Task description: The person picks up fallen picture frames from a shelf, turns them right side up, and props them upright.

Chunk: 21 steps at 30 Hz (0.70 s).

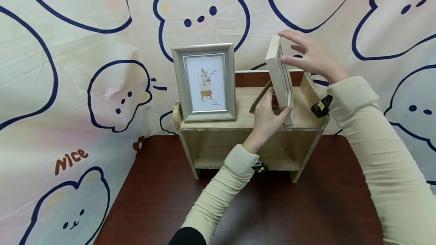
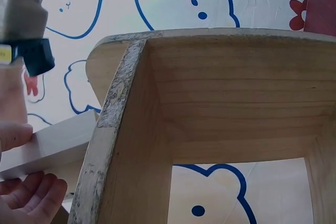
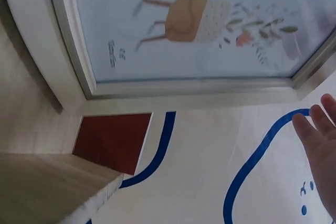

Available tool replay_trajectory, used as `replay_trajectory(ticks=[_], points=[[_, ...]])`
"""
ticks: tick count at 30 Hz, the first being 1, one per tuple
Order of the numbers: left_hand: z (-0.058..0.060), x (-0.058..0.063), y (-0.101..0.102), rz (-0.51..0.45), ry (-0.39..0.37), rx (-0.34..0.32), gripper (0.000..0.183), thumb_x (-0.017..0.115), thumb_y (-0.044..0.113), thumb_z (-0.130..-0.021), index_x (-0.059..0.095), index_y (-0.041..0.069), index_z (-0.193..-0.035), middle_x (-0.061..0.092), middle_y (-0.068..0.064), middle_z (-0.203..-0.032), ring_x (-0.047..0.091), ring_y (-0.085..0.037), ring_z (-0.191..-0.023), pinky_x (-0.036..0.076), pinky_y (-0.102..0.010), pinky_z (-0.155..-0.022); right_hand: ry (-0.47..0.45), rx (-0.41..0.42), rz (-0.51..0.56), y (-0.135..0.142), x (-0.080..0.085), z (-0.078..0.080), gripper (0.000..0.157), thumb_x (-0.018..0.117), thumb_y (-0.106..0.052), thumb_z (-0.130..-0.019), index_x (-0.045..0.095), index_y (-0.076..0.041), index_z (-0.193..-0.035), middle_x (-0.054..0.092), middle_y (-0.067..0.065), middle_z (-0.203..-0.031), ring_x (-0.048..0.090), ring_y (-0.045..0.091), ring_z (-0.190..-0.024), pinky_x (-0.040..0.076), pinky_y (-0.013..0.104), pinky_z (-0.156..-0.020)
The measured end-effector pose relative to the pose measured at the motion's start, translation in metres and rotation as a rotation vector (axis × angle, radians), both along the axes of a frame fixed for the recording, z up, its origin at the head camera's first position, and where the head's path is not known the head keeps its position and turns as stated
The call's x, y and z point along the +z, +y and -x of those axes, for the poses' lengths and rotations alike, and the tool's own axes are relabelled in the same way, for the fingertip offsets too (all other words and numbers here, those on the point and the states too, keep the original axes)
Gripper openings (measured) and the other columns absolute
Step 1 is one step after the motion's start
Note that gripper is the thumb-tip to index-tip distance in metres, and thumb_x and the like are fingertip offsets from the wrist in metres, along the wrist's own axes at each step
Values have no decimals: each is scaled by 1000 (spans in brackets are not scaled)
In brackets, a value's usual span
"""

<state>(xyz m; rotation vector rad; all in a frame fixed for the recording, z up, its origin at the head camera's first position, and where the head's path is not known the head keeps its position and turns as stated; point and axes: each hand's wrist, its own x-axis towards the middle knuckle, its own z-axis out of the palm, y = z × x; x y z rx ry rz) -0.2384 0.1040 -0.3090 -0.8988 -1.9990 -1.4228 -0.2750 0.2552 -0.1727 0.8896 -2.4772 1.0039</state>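
Observation:
A white picture frame (image 1: 276, 67) stands turned nearly edge-on at the right of a small wooden shelf (image 1: 245, 101); its back leg props out to the left. My left hand (image 1: 263, 118) holds its lower part, thumb on one side and fingers on the other, as the left wrist view also shows on the frame (image 2: 60, 139). Beside the top edge is my right hand (image 1: 311, 54), fingers extended; whether the fingertips touch is unclear. In the right wrist view, a potted-plant print shows in the frame (image 3: 194, 90), with the right hand's fingers (image 3: 317, 135) spread nearby.
A second, silver-grey picture frame (image 1: 177, 82) stands upright on the shelf top's left, facing forward. Below is the shelf's open compartment (image 1: 218, 148). Everything rests on a dark red-brown table (image 1: 153, 199), against a cloth backdrop (image 1: 143, 41) with cartoon bears.

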Motion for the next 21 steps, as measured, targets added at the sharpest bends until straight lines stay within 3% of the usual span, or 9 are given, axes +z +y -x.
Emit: replay_trajectory(ticks=[10, 21], points=[[-2, 0, 1, -1, 19, 9, 49, 74, 7, -76, 48, -5, -115, 58, -13, -96, 60, -16, -78, 47, -10, -66, -177, -80, -91, 3, 11, 19, 63, 49, -29, -92, 22, -13, -147, 17, 10, -152, 15, 36, -136, 17, 53, -108], [-3, 1, -3, 15, -14, 24, 51, 72, 7, -78, 47, -6, -120, 59, -15, -99, 61, -16, -80, 47, -10, -66, -183, -66, -77, 2, 7, 24, 58, 48, -27, -94, 27, -7, -144, 38, 26, -138, 32, 40, -129, 19, 54, -107]])
